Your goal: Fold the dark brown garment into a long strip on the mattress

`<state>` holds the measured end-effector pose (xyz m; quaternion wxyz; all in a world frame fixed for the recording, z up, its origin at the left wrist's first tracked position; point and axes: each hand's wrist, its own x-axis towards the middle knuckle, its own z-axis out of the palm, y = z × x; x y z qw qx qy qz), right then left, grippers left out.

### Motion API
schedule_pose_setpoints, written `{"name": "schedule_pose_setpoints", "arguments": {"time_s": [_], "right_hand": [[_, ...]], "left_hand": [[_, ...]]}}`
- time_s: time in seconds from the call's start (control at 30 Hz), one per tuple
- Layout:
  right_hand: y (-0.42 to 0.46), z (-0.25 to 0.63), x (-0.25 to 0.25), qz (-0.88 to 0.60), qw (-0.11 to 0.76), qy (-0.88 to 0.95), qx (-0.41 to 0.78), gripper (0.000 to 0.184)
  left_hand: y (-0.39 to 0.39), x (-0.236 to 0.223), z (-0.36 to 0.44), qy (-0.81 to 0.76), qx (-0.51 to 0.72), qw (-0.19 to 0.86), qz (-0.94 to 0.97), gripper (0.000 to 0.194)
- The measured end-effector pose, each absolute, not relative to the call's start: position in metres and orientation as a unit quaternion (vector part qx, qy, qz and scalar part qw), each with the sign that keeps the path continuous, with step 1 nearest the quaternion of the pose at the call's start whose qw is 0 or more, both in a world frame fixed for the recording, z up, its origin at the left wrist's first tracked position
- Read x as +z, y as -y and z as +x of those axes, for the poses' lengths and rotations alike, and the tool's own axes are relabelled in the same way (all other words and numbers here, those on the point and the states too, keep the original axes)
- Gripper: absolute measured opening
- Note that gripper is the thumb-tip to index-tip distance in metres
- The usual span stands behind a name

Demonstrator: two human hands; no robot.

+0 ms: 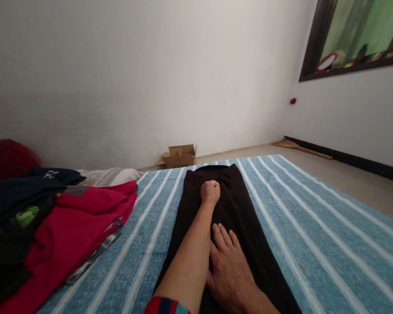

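Observation:
A dark brown garment (245, 218) lies stretched lengthwise down the middle of a blue striped bed sheet (314, 235). My left hand (210, 192) reaches far forward along it, fingers curled and pressing on the cloth near its far end. My right hand (231, 261) rests flat on the garment closer to me, fingers spread, beside my left forearm. Neither hand is lifting the cloth.
A heap of clothes lies at the left: a red garment (75, 231), dark ones (16, 200) and a pale one (111, 175). A small cardboard box (180, 156) stands by the far wall. Bare floor (347, 179) runs along the right, below a dark-framed window (356, 39).

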<state>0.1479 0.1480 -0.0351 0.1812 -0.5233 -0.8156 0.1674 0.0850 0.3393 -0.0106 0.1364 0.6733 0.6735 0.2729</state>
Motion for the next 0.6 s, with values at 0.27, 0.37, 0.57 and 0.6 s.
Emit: {"name": "schedule_pose_setpoints", "arguments": {"time_s": [0.27,0.37,0.57,0.6], "right_hand": [[-0.149,0.146,-0.034,-0.528,0.181,0.813,0.167,0.059],[-0.149,0.146,-0.033,-0.531,0.174,0.812,0.171,0.059],[-0.149,0.147,-0.032,-0.528,0.173,0.812,0.179,0.058],[-0.149,0.147,-0.032,-0.529,0.175,0.811,0.179,0.058]], "left_hand": [[-0.340,-0.025,0.076,-0.640,0.264,0.086,0.717,0.021],[-0.338,-0.025,0.078,-0.636,0.257,0.074,0.724,0.019],[-0.337,-0.027,0.079,-0.632,0.246,0.056,0.733,0.016],[-0.336,-0.027,0.080,-0.631,0.244,0.054,0.734,0.016]]}}
